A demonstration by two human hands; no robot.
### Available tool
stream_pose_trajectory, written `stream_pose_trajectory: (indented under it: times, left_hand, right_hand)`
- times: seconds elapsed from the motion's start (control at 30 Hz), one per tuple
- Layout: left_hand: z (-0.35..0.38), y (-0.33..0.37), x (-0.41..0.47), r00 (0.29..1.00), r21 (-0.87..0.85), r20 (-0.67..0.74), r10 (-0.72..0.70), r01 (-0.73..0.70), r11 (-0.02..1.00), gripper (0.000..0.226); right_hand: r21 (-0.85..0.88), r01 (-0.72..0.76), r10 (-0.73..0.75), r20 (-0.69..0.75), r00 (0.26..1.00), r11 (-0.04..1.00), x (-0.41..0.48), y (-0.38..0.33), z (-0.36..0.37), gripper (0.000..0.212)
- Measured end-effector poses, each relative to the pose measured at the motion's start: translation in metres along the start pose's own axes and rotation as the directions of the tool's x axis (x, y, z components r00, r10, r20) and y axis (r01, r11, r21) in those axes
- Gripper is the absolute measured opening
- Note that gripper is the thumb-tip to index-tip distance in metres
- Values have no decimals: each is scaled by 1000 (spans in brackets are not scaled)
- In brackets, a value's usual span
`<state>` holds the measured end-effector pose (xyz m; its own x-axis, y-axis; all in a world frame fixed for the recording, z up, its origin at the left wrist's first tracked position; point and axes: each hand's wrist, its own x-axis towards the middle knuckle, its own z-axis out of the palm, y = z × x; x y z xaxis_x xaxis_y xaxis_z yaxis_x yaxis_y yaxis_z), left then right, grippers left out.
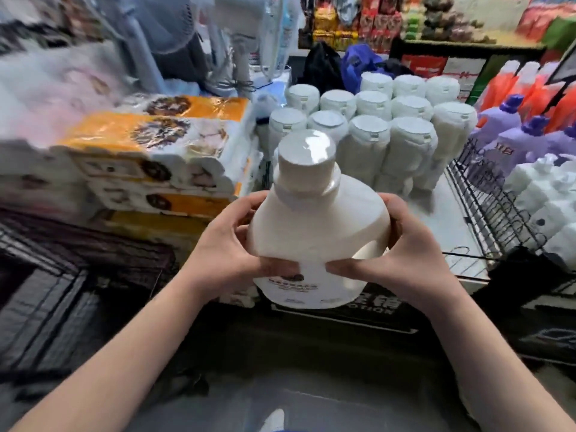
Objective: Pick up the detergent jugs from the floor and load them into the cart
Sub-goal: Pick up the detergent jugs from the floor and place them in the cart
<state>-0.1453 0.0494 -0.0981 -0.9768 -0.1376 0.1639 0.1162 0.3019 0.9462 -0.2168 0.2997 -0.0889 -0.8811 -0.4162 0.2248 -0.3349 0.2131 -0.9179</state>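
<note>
I hold a white detergent jug (318, 226) upright in both hands at the middle of the view, its wide cap toward me. My left hand (227, 254) grips its left side and my right hand (402, 260) grips its right side, thumbs pressed on the front label. The jug hovers above the near edge of the wire cart (486, 219). Behind it, several white jugs (374, 126) stand packed in rows on the cart's floor. The near right part of the cart floor (452, 219) is bare.
Stacked orange and white tissue packs (156, 157) lie left of the cart. Purple bottles (511, 135), orange bottles (530, 85) and white bottles (548, 201) fill a rack on the right. Dark crates (46, 300) sit at lower left. Shelves of goods stand behind.
</note>
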Motion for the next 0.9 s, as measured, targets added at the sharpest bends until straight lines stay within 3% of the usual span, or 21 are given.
stream_pose_trajectory:
  times: [0.2, 0.4, 0.67, 0.9]
  left_hand:
    - [-73, -11, -75, 949, 45, -292, -117, 136, 990, 94]
    - [-153, -29, -144, 866, 108, -479, -145, 222, 969, 96]
    - [-295, -81, -240, 786, 109, -604, -133, 247, 963, 93]
    - [-409, -124, -290, 706, 114, -687, -170, 336, 935, 96]
  right_hand:
    - [71, 95, -111, 272, 956, 993, 26, -12, 91, 87]
    - [118, 136, -175, 453, 874, 984, 37, -44, 198, 84]
    - [124, 197, -232, 609, 758, 972, 32, -102, 376, 85]
    - [119, 149, -190, 687, 701, 982, 36, -134, 514, 84]
